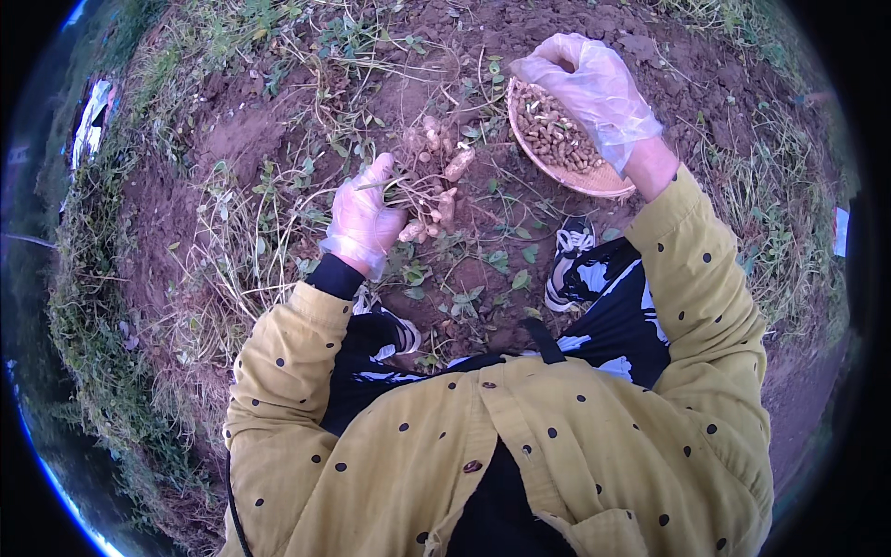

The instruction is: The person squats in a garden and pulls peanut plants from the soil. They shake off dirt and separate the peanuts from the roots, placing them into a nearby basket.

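Note:
My left hand (365,218), in a clear plastic glove, is closed round the stems of an uprooted peanut plant (458,167). Pale pods hang among its roots, just right of the fingers. To the right, a shallow round woven basket (605,180) sits on the soil and holds many loose peanuts (555,135). Over its far side is my right hand (594,93), gloved the same way, with thumb and fingers curled together. Whatever those fingertips may hold is hidden from view.
Brown soil (742,121) strewn with leafy stems surrounds the basket. Dry pulled plants (223,269) lie at the left, with denser green growth (93,306) beyond. My two shoes (571,265) stand close below the plant and basket.

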The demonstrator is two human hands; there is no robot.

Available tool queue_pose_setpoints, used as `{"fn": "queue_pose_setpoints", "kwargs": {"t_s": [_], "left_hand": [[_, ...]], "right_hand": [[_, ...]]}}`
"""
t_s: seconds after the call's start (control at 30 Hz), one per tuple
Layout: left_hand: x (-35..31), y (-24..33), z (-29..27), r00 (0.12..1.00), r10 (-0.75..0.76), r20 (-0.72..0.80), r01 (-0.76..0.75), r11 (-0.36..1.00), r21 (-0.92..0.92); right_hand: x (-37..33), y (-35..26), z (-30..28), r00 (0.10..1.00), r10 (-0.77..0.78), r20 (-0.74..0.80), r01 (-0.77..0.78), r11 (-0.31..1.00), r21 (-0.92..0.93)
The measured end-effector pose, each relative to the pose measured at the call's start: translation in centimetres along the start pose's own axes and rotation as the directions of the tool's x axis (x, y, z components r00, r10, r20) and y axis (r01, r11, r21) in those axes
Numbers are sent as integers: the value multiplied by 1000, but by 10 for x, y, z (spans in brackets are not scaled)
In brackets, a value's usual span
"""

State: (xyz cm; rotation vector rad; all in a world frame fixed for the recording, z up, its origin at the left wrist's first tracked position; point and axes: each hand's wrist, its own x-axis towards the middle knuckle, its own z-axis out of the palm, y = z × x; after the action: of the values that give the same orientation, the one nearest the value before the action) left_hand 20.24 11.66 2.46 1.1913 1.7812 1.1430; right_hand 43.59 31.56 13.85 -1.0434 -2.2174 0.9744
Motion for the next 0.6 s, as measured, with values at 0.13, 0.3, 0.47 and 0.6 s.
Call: {"fn": "queue_pose_setpoints", "kwargs": {"t_s": [0.13,0.3,0.47,0.6], "left_hand": [[-5,19,2,982,184,-46,-147,892,428],[2,1,7,999,28,21,-33,950,311],[-4,-12,-4,965,257,-48,-220,899,379],[-6,12,-14,908,417,44,-373,757,537]], "right_hand": [[-29,-65,17,903,160,398,-188,982,31],[-48,-10,75,946,5,325,-24,998,56],[-34,-44,46,825,149,545,-339,902,267],[-31,-33,29,888,59,456,-403,578,709]]}}
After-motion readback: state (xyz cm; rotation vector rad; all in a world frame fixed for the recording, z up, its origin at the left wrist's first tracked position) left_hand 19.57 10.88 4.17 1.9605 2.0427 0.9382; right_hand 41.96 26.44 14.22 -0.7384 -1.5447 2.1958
